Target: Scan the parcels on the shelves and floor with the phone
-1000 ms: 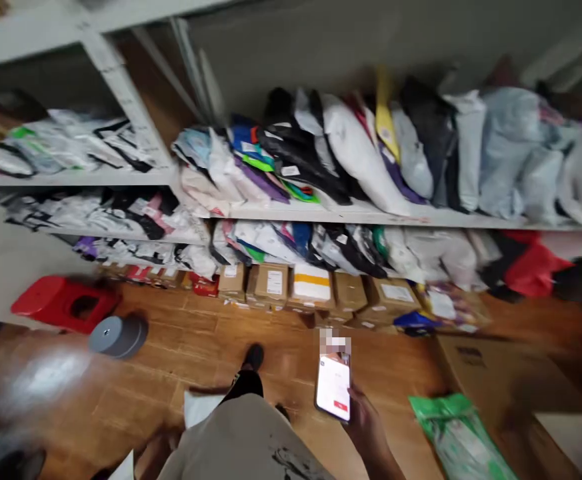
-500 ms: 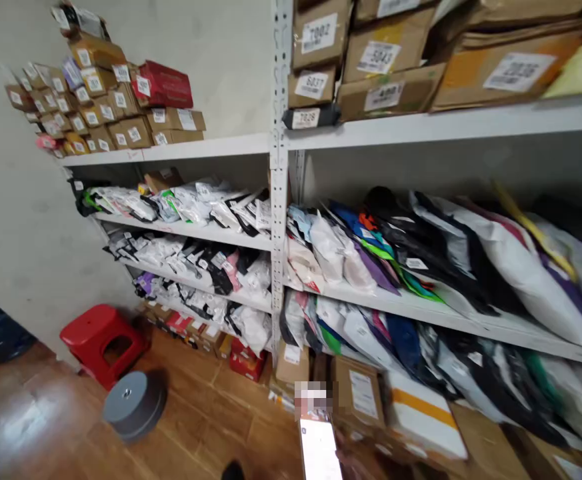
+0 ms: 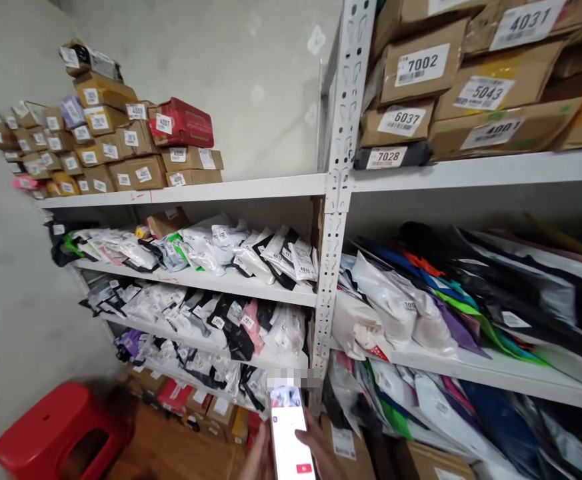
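My right hand (image 3: 323,448) is at the bottom edge of the head view, closed around a smartphone (image 3: 291,437) with a lit white screen. Its thumb lies along the phone's right side, and skin, probably its fingers, shows past the left side. The phone is held upright in front of the lower shelves of a white metal rack (image 3: 338,200). The shelves nearest the phone carry soft labelled mailer bags (image 3: 231,327) in white, black and pink. My left hand is out of the picture.
Brown cartons with number labels (image 3: 421,67) fill the top right shelf, and small labelled boxes (image 3: 121,147) are stacked on the top left shelf. Coloured mailer bags (image 3: 421,307) pack the right shelves. A red plastic stool (image 3: 55,433) stands on the wooden floor at lower left.
The view has swung up from the floor and my legs to the upper shelves and come closer. The phone stays in my right hand at the bottom centre. The grey round object has left the picture.
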Action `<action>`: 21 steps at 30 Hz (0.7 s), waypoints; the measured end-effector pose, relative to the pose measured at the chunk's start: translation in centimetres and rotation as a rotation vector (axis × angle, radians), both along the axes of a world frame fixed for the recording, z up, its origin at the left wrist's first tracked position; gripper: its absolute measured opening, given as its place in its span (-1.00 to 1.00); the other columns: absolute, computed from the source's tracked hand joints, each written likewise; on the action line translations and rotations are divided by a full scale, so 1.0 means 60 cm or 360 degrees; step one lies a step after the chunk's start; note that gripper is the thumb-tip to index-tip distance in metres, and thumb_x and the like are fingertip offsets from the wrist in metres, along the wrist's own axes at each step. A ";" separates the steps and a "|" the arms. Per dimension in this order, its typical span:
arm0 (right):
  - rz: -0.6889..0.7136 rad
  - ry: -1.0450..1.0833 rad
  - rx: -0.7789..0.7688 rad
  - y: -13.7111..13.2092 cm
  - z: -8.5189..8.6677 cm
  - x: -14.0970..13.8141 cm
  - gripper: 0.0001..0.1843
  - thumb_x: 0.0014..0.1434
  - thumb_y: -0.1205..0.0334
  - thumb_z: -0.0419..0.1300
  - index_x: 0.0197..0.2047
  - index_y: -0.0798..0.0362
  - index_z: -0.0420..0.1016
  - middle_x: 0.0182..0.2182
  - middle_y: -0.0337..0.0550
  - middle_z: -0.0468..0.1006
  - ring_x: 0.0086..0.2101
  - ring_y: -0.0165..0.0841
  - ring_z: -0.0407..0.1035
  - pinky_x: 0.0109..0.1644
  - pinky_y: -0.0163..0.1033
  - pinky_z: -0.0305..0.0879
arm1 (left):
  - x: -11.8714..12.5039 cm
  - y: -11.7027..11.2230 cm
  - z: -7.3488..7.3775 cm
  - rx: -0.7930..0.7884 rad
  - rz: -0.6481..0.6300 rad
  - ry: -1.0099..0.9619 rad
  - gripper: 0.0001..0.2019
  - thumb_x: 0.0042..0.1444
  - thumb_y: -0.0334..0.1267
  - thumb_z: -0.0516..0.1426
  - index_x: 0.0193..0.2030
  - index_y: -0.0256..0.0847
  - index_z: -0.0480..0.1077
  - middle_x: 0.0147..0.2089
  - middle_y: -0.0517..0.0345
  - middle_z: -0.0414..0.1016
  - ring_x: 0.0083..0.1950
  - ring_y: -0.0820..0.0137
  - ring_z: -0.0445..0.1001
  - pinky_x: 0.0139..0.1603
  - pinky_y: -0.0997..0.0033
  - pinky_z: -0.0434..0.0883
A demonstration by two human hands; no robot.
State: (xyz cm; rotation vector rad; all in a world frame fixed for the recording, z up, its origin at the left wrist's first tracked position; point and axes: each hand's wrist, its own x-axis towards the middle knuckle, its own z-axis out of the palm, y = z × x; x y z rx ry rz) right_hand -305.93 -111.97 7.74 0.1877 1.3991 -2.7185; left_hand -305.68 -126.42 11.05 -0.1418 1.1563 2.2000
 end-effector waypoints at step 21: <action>-0.0443 -0.0040 -0.0600 -0.105 0.046 -0.208 -0.46 -0.12 -0.24 0.31 -0.24 0.04 0.62 -0.30 -0.09 0.69 -0.25 -0.13 0.55 -0.11 -0.09 0.42 | -0.331 -0.088 0.152 -0.1243 -0.0121 0.1519 -0.43 0.09 0.10 0.12 0.21 -0.07 0.35 0.23 -0.08 0.32 0.33 0.05 0.19 0.33 -0.01 0.12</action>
